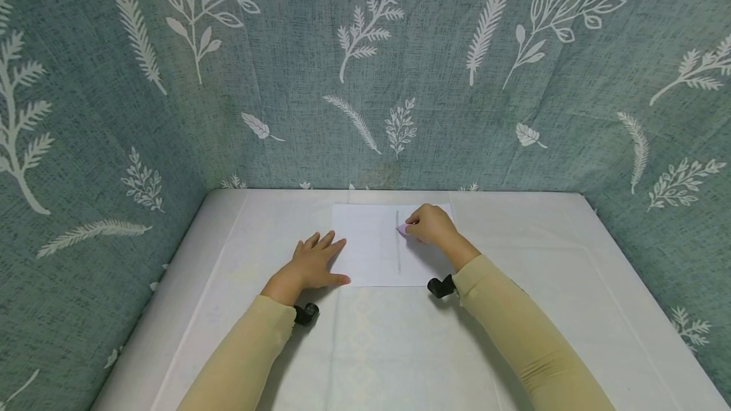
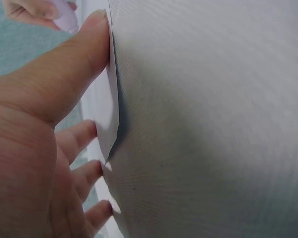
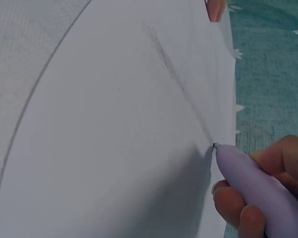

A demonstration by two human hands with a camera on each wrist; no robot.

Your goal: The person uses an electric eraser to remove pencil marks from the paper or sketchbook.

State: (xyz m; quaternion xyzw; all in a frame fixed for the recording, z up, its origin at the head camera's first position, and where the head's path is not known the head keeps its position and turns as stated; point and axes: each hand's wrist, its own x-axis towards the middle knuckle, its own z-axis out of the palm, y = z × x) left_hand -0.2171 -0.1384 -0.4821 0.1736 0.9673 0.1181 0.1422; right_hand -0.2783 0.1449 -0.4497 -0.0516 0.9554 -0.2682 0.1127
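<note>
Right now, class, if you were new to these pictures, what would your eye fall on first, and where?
Probably the teal, white-leaf-printed fabric backdrop, rising behind the white-covered table. Next, perhaps the thick, pale-purple pen-like tool in the right-hand grip, its tip on a straight grey line across the white rectangular paper. The left-hand grip rests at the paper's left edge.

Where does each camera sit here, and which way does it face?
Head: worn on the head, facing forward and down at the paper; shows the left hand, right hand and sleeves.
Left wrist: on that wrist, facing the paper's edge; shows the left hand large, part of the right hand at top left.
Right wrist: on that wrist, facing the grey line on the paper; shows fingers gripping the lilac pen.
Shared: both wrist views show the paper and lilac pen.
</note>
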